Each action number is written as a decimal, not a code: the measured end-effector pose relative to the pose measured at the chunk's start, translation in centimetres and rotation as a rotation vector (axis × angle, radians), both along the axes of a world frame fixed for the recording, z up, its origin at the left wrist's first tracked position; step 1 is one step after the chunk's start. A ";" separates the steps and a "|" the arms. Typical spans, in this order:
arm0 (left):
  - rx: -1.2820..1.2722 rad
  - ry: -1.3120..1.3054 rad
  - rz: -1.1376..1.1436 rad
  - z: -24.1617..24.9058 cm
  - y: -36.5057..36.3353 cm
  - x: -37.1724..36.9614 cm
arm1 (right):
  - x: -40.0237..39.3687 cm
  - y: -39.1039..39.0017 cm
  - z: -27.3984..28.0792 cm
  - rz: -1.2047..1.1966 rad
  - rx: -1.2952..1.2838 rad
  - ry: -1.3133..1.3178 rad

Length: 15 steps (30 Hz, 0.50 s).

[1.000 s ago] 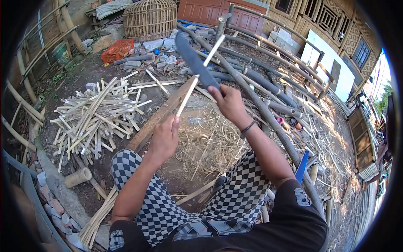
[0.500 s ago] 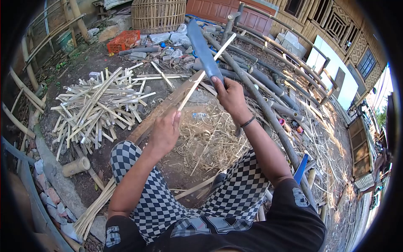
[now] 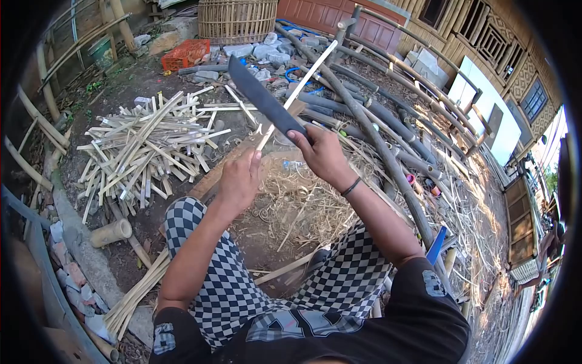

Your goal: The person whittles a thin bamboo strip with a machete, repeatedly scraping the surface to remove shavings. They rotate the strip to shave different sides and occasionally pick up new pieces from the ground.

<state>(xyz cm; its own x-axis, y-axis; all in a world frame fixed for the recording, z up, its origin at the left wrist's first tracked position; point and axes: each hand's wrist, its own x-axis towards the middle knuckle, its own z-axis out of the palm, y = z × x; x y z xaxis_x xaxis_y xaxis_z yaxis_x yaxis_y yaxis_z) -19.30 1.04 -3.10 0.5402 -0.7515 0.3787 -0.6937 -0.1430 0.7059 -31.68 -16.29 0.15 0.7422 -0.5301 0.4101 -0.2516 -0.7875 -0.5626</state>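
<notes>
My right hand [image 3: 322,153] is closed round the handle of a wide machete [image 3: 260,96], its blade slanting up and to the left. A pale bamboo strip [image 3: 308,74] passes across the blade, its lower end pinched in my left hand [image 3: 237,181]. A small curl of shaving shows on the strip just above my left hand. Under the strip and blade lies a wooden plank [image 3: 219,175], partly hidden by my left hand and arm. Thin bamboo shavings [image 3: 303,206] cover the ground between my knees.
A heap of cut bamboo strips [image 3: 145,145] lies at the left, with a bundle of long strips [image 3: 130,298] near my left knee. Further off are an orange crate [image 3: 185,54], a woven basket [image 3: 236,23] and stones. Long bamboo poles [image 3: 379,142] stretch along the right, near a blue tool [image 3: 436,245].
The machete's blade has swung left and tilted further over, with my right hand slightly lower. My left hand has shifted a little left with the strip. The view has shifted slightly.
</notes>
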 end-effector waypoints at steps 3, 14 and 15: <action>-0.029 -0.028 -0.021 -0.3 -0.5 -0.2 | -0.3 1.3 -1.4 0.041 -0.061 0.000; -0.130 -0.017 -0.035 -1.7 -0.4 0.9 | 0.1 1.8 -0.8 0.091 0.001 0.054; -0.130 -0.022 -0.021 -1.3 -0.4 0.9 | 0.1 1.7 -0.3 0.046 0.002 0.056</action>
<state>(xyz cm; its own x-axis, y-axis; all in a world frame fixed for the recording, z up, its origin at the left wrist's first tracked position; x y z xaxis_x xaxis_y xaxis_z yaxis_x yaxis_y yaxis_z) -18.41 0.63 -4.42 0.5155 -0.7060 0.4856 -0.7114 -0.0368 0.7018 -31.62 -14.60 -0.12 0.7875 -0.4954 0.3667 -0.2458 -0.7980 -0.5502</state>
